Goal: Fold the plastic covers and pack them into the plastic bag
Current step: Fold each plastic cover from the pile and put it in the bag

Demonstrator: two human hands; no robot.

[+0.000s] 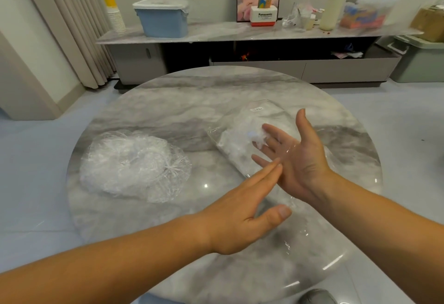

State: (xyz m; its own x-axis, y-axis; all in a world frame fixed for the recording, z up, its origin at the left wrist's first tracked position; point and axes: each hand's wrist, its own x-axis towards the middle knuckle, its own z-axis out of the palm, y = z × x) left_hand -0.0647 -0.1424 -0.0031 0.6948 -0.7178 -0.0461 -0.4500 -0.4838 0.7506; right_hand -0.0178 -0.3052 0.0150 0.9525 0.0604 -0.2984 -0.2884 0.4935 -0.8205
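A heap of crumpled clear plastic covers (134,164) lies on the left half of the round marble table (180,102). A clear plastic bag (242,131) with white covers inside lies on the right half, a small label near its far end. My right hand (295,157) is spread flat, palm up, over the bag's near end, and a film of clear plastic lies across its palm. My left hand (242,210) reaches in from the lower left with straight fingers, whose tips touch the right palm. Neither hand grips anything.
Behind the table runs a low marble-topped sideboard (216,31) with a blue lidded box (163,16), stacked paper cups (114,13), a Panasonic box (263,15) and several containers. Curtains hang at the left. A green bin (422,61) stands at the right.
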